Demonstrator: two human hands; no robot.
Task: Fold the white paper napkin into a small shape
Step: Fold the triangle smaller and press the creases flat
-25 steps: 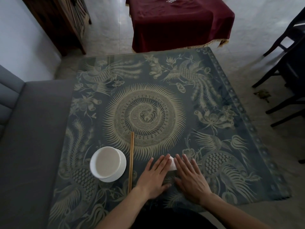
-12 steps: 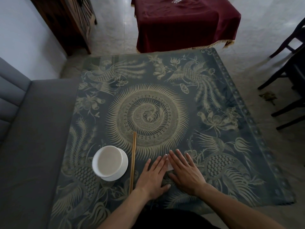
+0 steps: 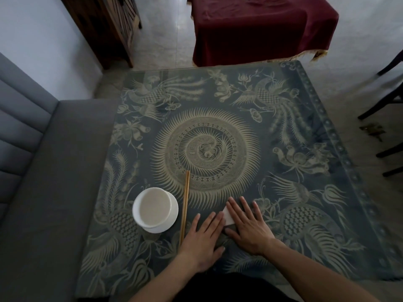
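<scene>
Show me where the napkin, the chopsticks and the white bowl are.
napkin (image 3: 228, 217), head view, visible white strip between the hands
chopsticks (image 3: 185, 205), head view, mid-length of the pair
white bowl (image 3: 155, 209), head view, inside centre

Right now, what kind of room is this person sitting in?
Probably a dining or living room at home. A patterned table holds a white bowl and chopsticks, a grey sofa stands beside it, and dark chairs stand nearby.

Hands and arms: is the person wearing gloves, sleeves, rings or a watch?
No. The left hand and right hand are bare, with no gloves, rings or watch showing. Both forearms are uncovered as far as the picture shows, so no sleeves appear.
</scene>
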